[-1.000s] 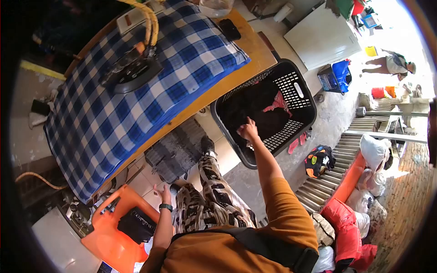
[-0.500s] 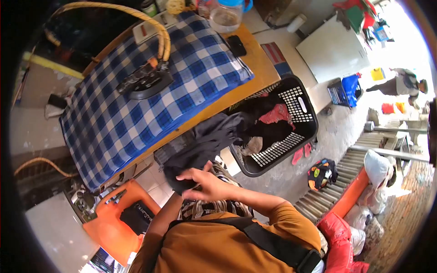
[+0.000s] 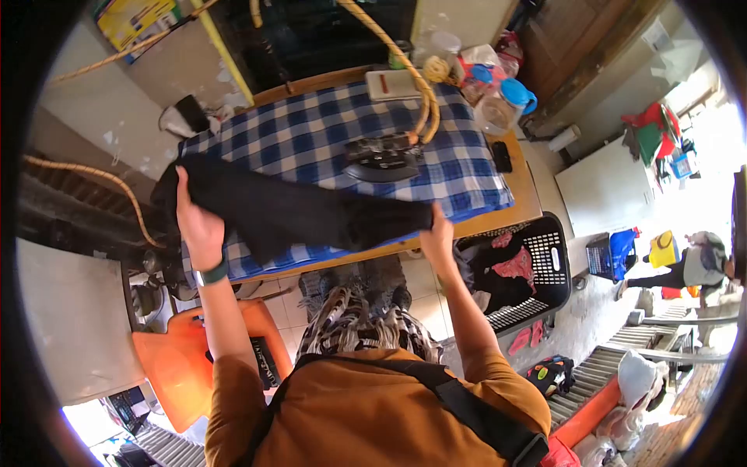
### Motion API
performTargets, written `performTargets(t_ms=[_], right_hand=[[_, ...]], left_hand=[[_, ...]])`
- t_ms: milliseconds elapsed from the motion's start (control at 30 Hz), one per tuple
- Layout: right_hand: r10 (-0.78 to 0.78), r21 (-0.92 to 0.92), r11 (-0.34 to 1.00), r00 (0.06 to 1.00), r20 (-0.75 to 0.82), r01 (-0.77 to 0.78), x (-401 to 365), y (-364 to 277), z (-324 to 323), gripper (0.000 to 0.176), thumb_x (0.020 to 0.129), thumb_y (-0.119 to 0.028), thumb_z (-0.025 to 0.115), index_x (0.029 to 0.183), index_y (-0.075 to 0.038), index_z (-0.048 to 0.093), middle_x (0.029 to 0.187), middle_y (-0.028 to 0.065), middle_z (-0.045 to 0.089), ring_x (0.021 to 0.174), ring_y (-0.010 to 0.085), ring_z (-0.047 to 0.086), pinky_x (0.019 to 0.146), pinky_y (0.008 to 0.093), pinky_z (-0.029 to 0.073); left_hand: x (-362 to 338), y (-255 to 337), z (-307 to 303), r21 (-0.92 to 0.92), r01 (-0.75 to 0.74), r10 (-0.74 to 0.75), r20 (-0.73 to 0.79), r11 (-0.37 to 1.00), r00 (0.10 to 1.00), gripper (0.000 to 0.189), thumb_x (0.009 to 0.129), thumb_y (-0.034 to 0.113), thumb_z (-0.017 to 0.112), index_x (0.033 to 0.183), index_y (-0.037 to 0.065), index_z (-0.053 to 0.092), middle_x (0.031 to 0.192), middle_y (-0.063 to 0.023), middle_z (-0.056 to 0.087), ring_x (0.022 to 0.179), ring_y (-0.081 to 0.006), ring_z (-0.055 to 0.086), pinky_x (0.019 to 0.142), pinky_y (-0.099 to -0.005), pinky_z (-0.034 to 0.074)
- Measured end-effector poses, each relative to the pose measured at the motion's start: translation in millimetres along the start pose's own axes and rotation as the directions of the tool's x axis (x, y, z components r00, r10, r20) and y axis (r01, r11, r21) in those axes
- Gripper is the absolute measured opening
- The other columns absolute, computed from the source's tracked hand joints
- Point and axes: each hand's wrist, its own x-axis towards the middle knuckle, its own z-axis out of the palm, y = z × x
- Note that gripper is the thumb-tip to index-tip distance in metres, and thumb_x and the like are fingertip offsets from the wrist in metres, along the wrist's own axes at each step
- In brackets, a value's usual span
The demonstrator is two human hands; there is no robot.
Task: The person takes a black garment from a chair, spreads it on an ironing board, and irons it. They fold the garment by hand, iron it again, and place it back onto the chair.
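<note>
A black garment (image 3: pixel 299 206) is stretched sideways between my two hands above the front of the blue checked cloth (image 3: pixel 288 121). At its left end, my left hand (image 3: pixel 201 229) holds it with the thumb up on the near side; the other fingers are partly hidden by the fabric. My right hand (image 3: pixel 438 233) pinches the narrower right end, near the table's front edge. Behind the garment an iron (image 3: pixel 381 159) rests on the checked cloth, its striped cord (image 3: pixel 389 43) rising from its right end. I cannot make out which kind of garment it is.
A black laundry basket (image 3: pixel 556 233) with clothes stands right of the wooden table (image 3: pixel 523 175). Jars and a blue-lidded jug (image 3: pixel 498 113) occupy the back right corner, a phone (image 3: pixel 502 156) the right edge. An orange chair (image 3: pixel 167 358) is at lower left. Another person (image 3: pixel 700 261) is far right.
My hands have moved from near my lap up over the table and apart, spreading the black garment between them. The view has turned left. The iron still lies on the checked cloth.
</note>
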Motion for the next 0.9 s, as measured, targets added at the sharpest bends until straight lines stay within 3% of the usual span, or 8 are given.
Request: performTargets(t_ms=[100,233,300,433,633,767,833,900], right_hand=[[-0.295,0.057,0.947,0.927,-0.23,0.316,41.6,-133.6,-0.6,0.046,0.07,0.001,0.056,0.114,-0.008,0.049,0.079,0.022,0.062,0.078,0.045,0.058,0.064,0.0448,0.046],[-0.608,0.202,0.794,0.739,0.292,0.574,84.0,-194.5,34.4,0.079,0.07,-0.016,0.074,0.138,-0.006,0.036,0.13,0.0186,0.045,0.12,0.0352,0.042,0.103,0.0429,0.032],[-0.692,0.077,0.702,0.652,0.31,0.708,115.6,-164.9,52.7,0.077,0.076,-0.029,0.072,0.14,-0.009,0.034,0.132,0.0195,0.044,0.121,0.0365,0.04,0.105,0.0453,0.03],[-0.494,-0.568,0.618,0.831,0.256,0.543,159.6,-42.3,90.9,0.065,0.089,-0.04,0.056,0.144,-0.015,0.03,0.141,0.0187,0.037,0.13,0.042,0.03,0.108,0.0548,0.019],[-0.437,-0.55,0.639,0.842,0.317,0.538,190.1,-9.3,99.8,0.054,0.093,-0.038,0.048,0.144,-0.03,0.031,0.142,0.0234,0.034,0.133,0.0428,0.026,0.108,0.0578,0.017],[-0.564,-0.504,0.698,0.824,0.051,0.509,171.5,-66.9,94.4,0.042,0.087,-0.028,0.056,0.124,-0.01,0.047,0.113,0.0192,0.051,0.11,0.0399,0.045,0.094,0.0509,0.035],[-0.541,-0.459,0.683,0.816,0.205,0.568,129.1,-68.3,98.8,0.026,0.08,-0.028,0.063,0.096,-0.009,0.055,0.093,0.0126,0.052,0.091,0.0329,0.05,0.074,0.0441,0.039],[-0.359,-0.413,0.811,0.91,0.205,0.413,100.6,-20.5,118.8,0.034,0.078,-0.034,0.067,0.099,-0.009,0.056,0.099,0.0121,0.054,0.094,0.0336,0.05,0.077,0.0464,0.04]], left_hand=[[39.1,43.7,-29.5,-0.067,-0.117,0.118,0.007,0.991,0.993,0.034,0.096,0.033,0.05,0.113,0.005,0.061,0.115,-0.0068,0.063,0.104,-0.0215,0.06,0.096,-0.0358,0.044],[70.0,66.6,-103.9,-0.039,-0.325,0.317,-0.135,0.945,0.939,0.055,0.093,0.047,0.05,0.124,0.002,0.051,0.122,-0.0086,0.058,0.117,-0.0258,0.051,0.103,-0.0424,0.036],[66.2,58.7,-157.1,-0.328,0.022,-0.149,-0.366,0.945,0.919,0.082,0.086,0.062,0.051,0.136,-0.001,0.034,0.134,-0.0133,0.045,0.126,-0.0325,0.04,0.108,-0.0482,0.028],[25.3,-9.6,-250.8,-0.086,0.274,-0.266,-0.631,0.958,0.729,0.093,0.084,0.066,0.05,0.146,0.005,0.015,0.142,-0.0174,0.025,0.128,-0.0369,0.035,0.108,-0.0487,0.026],[-24.1,-72.7,-272.4,0.104,0.472,-0.33,-0.583,0.876,0.742,0.06,0.09,0.042,0.056,0.137,0.009,0.038,0.13,-0.0121,0.043,0.12,-0.027,0.046,0.098,-0.0394,0.039],[-16.6,-90.2,-244.5,0.287,0.446,-0.259,-0.509,0.848,0.821,0.041,0.091,0.032,0.056,0.125,0.01,0.05,0.12,-0.0062,0.053,0.104,-0.0189,0.056,0.085,-0.0316,0.045],[-9.8,-94.6,-224.8,0.606,0.367,-0.139,-0.389,0.706,0.911,0.044,0.088,0.035,0.062,0.122,0.011,0.052,0.118,-0.0063,0.057,0.105,-0.0194,0.057,0.088,-0.0316,0.045],[4.0,-108.3,-208.8,0.668,0.375,-0.14,-0.379,0.643,0.915,0.034,0.09,0.027,0.061,0.118,0.008,0.055,0.114,-0.0056,0.06,0.104,-0.0171,0.059,0.087,-0.0287,0.045]])
